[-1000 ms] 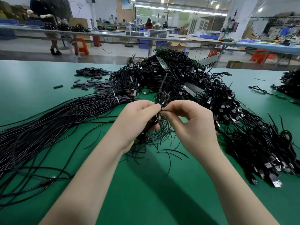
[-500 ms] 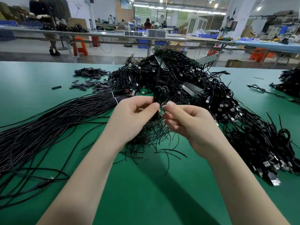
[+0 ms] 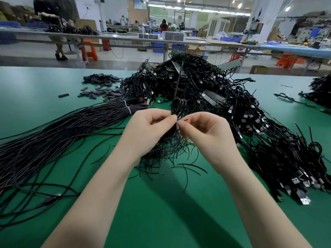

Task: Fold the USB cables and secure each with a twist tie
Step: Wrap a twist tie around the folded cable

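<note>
Folded USB cable point(image 3: 177, 109) sits at the centre of the view, its loops standing up between the two hands; it looks light and limp, so it will likely spring open unless pinched right at the waist of the fold, which is where the left hand point(image 3: 148, 129) grips it with thumb and fingers curled round the bundle. At 3 o'clock from it, touching, the right hand point(image 3: 206, 133) pinches a thin black twist tie point(image 3: 183, 120) at that same waist; the tie seems stiff enough to hold a twist but small and easy to lose, best taken near its ends. Below the hands, toward 6 o'clock, loose twist ties point(image 3: 179, 153) lie scattered on the green table point(image 3: 161, 212). Out at 9 o'clock a long sheaf of unfolded cables point(image 3: 62, 133) fans across the table, bound near one end with white ties. Farther off, from 12 to 4 o'clock, rises a tangled pile of USB cables point(image 3: 223, 104), plugs showing; whether those are tied I cannot tell
</note>
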`<state>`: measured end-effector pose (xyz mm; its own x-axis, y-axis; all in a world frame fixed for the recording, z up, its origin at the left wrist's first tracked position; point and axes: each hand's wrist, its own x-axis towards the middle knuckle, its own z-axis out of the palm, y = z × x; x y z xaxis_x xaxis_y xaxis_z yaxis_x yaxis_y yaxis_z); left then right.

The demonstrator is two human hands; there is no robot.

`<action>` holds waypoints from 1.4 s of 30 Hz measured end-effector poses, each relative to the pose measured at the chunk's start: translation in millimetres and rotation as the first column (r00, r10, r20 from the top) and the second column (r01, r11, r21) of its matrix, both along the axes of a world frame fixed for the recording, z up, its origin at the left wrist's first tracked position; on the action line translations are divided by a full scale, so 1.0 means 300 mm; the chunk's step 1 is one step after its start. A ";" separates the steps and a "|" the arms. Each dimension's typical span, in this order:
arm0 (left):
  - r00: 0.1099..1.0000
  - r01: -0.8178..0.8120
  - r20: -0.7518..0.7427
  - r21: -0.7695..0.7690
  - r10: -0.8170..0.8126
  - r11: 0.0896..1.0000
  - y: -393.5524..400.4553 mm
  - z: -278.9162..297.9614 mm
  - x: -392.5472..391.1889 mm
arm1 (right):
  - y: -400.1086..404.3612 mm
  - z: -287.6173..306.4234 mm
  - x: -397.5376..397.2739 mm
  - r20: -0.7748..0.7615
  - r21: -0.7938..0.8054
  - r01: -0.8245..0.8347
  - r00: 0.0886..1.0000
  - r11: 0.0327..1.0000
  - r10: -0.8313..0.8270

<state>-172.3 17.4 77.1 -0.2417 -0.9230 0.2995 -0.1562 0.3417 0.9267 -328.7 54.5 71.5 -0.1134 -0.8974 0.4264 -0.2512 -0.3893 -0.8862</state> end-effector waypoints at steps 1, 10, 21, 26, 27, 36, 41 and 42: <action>0.999 0.022 -0.037 0.109 -0.018 0.994 -0.001 -0.003 -0.003 | -0.006 -0.009 -0.005 -0.195 -0.153 0.054 0.977 0.987 -0.084; 0.996 -0.002 -0.084 0.234 0.023 0.972 -0.026 -0.041 -0.015 | -0.038 -0.073 -0.005 -0.305 -0.273 0.139 0.926 0.952 -0.223; 0.995 0.019 0.102 -0.077 -0.012 0.997 -0.040 -0.143 -0.032 | -0.039 -0.119 -0.047 0.487 0.478 -0.265 0.874 0.837 -0.002; 0.997 -0.079 0.010 0.060 0.079 0.995 -0.001 -0.255 -0.041 | -0.026 -0.211 -0.026 0.167 0.412 -0.109 0.985 0.905 0.043; 0.995 -0.089 -0.038 0.141 0.096 0.986 0.005 -0.273 -0.044 | -0.027 -0.235 -0.023 -0.055 0.278 0.020 0.998 0.960 -0.005; 0.915 0.048 -0.389 0.369 0.107 0.928 0.050 -0.368 -0.058 | -0.003 -0.368 0.002 -0.387 -0.263 0.200 0.874 0.944 -0.293; 0.935 -0.101 -0.312 0.225 0.170 0.969 0.034 -0.409 -0.060 | 0.007 -0.364 0.003 0.098 0.271 0.099 0.987 0.957 -0.130; 0.943 -0.108 -0.289 0.202 0.165 0.973 0.032 -0.416 -0.060 | 0.004 -0.364 0.001 0.142 0.299 0.068 0.983 0.952 -0.115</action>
<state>-190.3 26.9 -47.7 -0.0338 -0.9860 0.1635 0.1068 0.1591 0.9815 -328.6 55.6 -37.7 -0.2447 -0.9624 0.1178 -0.1234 -0.0896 -0.9883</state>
